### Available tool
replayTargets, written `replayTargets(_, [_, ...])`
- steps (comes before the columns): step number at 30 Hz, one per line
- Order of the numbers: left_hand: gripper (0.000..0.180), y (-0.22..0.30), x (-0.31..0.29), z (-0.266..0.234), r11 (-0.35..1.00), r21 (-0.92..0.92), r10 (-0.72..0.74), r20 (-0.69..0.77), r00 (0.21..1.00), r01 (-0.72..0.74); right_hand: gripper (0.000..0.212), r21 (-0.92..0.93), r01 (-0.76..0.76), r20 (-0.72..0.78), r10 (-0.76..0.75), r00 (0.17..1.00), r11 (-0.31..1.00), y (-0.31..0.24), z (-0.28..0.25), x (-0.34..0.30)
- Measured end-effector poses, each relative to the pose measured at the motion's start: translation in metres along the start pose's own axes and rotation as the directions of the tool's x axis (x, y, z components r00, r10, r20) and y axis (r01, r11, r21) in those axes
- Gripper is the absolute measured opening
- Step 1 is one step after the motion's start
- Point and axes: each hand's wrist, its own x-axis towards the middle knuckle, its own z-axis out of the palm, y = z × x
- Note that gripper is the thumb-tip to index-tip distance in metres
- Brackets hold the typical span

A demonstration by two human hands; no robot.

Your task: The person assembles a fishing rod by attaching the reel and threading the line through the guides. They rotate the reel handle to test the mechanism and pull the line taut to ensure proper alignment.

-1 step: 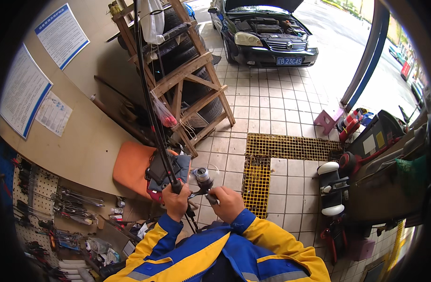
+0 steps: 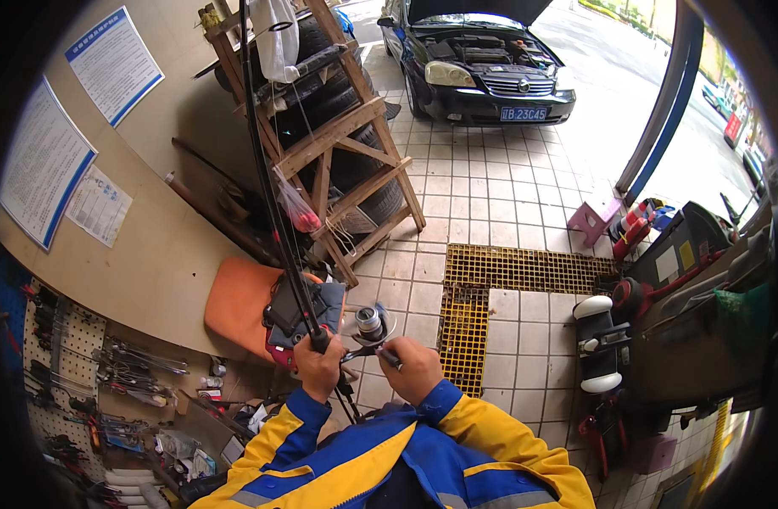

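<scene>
A long black fishing rod [image 2: 294,276] slants up and away to the left, its upper end rising past the wooden rack. My left hand [image 2: 319,368] is closed round its grip, close to where the spinning reel [image 2: 370,325] is mounted. The reel's silvery spool and thin curved bail show just right of the rod. With bent fingers, my right hand [image 2: 414,371] grips the dark crank knob [image 2: 390,359] of the reel. The rod's butt end runs down between my forearms, partly hidden by the blue-and-yellow sleeves.
An orange chair [image 2: 239,301] with dark bags stands left, before a wooden rack [image 2: 334,136] and stacked tyres [image 2: 380,202]. Hand tools [image 2: 134,366] crowd the lower left. Yellow floor grating [image 2: 465,343], a pink stool [image 2: 594,220] and wheeled equipment [image 2: 599,343] lie right; a hood-up car [image 2: 490,72] stands ahead.
The reel's bail has turned to a different position, and the crank knob in my right hand has shifted slightly. My left hand keeps its hold on the rod.
</scene>
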Motion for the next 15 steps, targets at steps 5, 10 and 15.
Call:
replayTargets(5, [0.016, -0.012, 0.002, 0.0, 0.999, -0.002, 0.043, -0.032, 0.999, -0.043, 0.03, 0.81, -0.584, 0.396, 0.684, 0.613, 0.055, 0.028, 0.006, 0.01])
replayTargets(10, [0.012, -0.024, 0.006, -0.008, 0.933, 0.284, 0.229, 0.01, 0.973, -0.222, 0.036, 0.597, -0.611, 0.033, 0.745, 0.666, 0.52, 0.016, 0.01, -0.003])
replayTargets(15, [0.02, -0.009, 0.01, -0.001, 0.985, 0.162, 0.068, -0.084, 0.994, -0.054, 0.033, -0.31, 0.162, 0.042, -0.157, 0.987, 0.937, 0.008, -0.01, 0.008])
